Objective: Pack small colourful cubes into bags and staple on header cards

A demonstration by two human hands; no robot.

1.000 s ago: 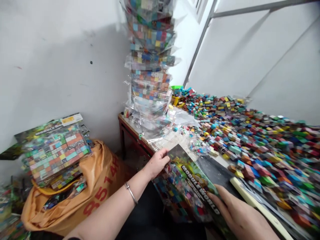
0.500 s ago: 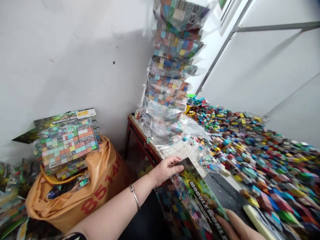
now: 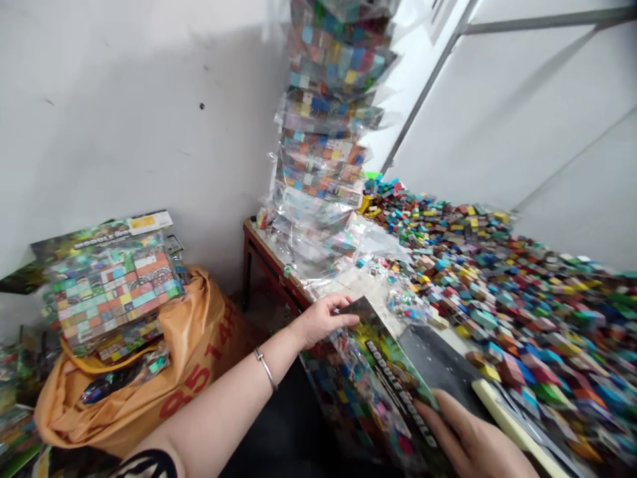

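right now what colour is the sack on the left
Orange: the sack has red printed characters on its side, shown best in the head view.

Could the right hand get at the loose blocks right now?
Probably not without letting go: the right hand holds the printed card, and a cream-edged object lies between it and the blocks.

An orange sack (image 3: 172, 362) sits at eight o'clock; a stack of clear bags (image 3: 323, 143) rises at twelve; loose blocks (image 3: 522, 299) spread around three.
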